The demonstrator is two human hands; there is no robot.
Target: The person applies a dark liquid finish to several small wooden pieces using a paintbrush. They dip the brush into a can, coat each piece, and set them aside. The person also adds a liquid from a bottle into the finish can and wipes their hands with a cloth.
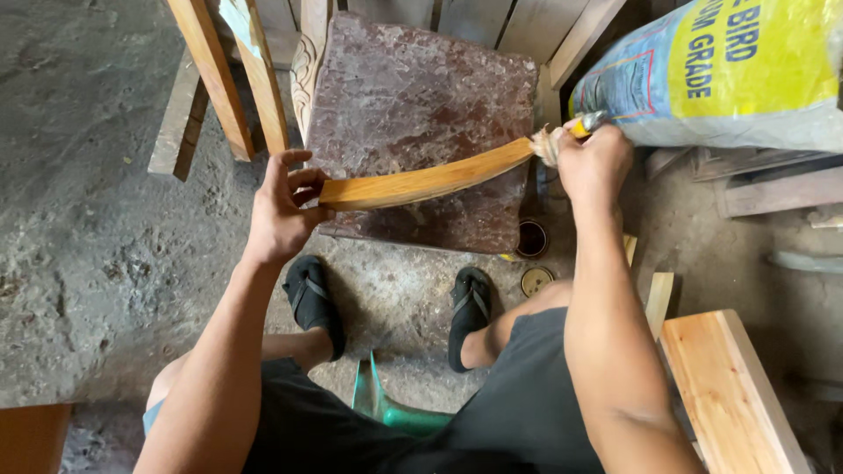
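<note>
A curved, glossy orange-brown wooden strip [430, 180] stretches across the middle of the head view, above a mottled reddish stone slab [413, 105]. My left hand [283, 206] pinches the strip's left end between thumb and fingers. My right hand [594, 162] is closed around a paintbrush [562, 136] with a yellow handle and pale bristles. The bristles touch the strip's right end.
A small open tin of dark liquid [531, 238] and its lid [536, 281] sit on the floor by my right foot. A yellow and blue sack [729, 70] lies at top right. Timber pieces [224, 75] lean at top left; a pale plank [729, 395] lies at lower right.
</note>
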